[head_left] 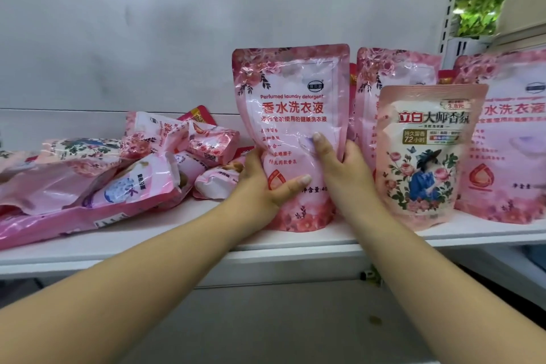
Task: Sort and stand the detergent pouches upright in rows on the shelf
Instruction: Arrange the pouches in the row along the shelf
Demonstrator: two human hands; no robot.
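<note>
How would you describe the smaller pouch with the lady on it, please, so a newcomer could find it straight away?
On the white shelf, look right of the pouch held in both hands. The smaller pouch stands upright in front of taller pink ones, alone showing a lady in blue among roses.

Our single head-worn view, we looked forward and slightly down, close on the white shelf (295,251), our forearms reaching in from the frame's bottom edge
</note>
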